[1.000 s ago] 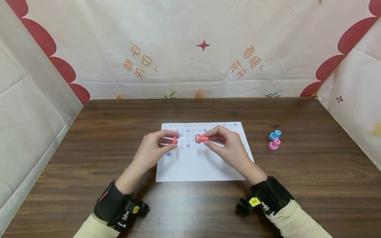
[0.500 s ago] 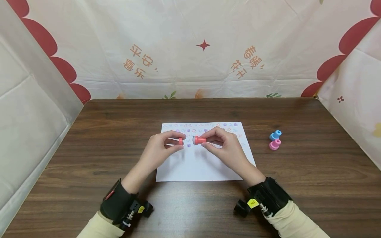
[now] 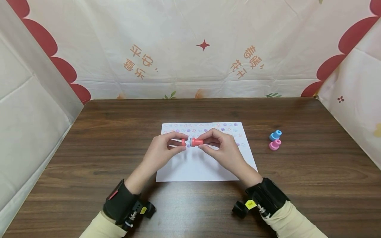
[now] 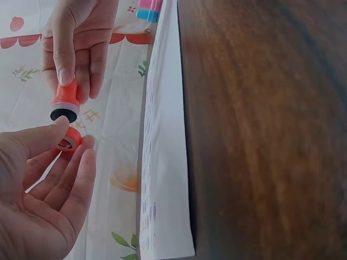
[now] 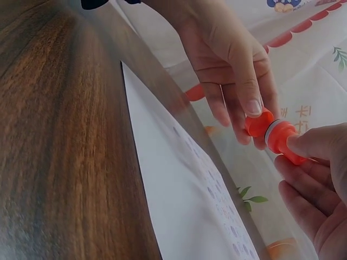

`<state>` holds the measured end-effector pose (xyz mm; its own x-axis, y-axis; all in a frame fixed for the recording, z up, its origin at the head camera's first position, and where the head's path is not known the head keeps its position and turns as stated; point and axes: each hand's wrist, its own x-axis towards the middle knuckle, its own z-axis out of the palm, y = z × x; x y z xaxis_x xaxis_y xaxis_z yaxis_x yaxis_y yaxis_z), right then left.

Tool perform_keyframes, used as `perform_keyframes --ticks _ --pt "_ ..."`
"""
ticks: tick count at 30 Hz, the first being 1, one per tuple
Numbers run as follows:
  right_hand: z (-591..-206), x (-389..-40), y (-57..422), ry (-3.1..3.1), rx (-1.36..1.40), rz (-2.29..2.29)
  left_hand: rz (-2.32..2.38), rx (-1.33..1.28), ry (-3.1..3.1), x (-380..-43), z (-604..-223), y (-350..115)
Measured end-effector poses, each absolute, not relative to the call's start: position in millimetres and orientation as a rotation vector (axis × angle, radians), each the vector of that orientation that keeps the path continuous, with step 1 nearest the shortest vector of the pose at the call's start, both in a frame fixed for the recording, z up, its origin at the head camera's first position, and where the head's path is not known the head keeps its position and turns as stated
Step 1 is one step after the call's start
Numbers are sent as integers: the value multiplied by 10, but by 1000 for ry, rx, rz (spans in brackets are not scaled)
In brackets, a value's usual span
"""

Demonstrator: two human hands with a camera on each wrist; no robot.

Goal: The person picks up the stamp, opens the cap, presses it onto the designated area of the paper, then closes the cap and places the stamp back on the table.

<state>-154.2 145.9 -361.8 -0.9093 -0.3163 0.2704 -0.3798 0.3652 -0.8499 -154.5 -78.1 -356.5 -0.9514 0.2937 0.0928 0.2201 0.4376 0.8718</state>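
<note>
Above a white sheet of paper [image 3: 190,168], my right hand [image 3: 221,147] pinches a red stamp [image 3: 197,142] by its handle, its dark face pointing left. My left hand [image 3: 162,148] holds a small red cap [image 3: 183,142] between thumb and fingers, its hollow side toward the stamp. A narrow gap separates cap and stamp in the head view. The left wrist view shows the stamp's black pad [image 4: 63,115] right over the cap [image 4: 70,140]. Rows of small purple, red and blue stamped prints cover the paper's far part.
A blue stamp [image 3: 275,135] and a pink stamp [image 3: 275,144] stand close together on the brown wooden table [image 3: 309,165], right of the paper. A white patterned cloth [image 3: 178,59] hangs behind the table's far edge and along both sides.
My left hand has moved right with the cap, and my right hand has shifted slightly left with the stamp. The gap between the two pieces has narrowed.
</note>
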Motion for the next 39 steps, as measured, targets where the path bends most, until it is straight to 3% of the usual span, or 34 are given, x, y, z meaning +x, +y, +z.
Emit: perform_keyframes --ticks 39 --pt "-3667 -1523 1403 -2519 700 1645 1574 455 2558 -1501 -3569 -704"
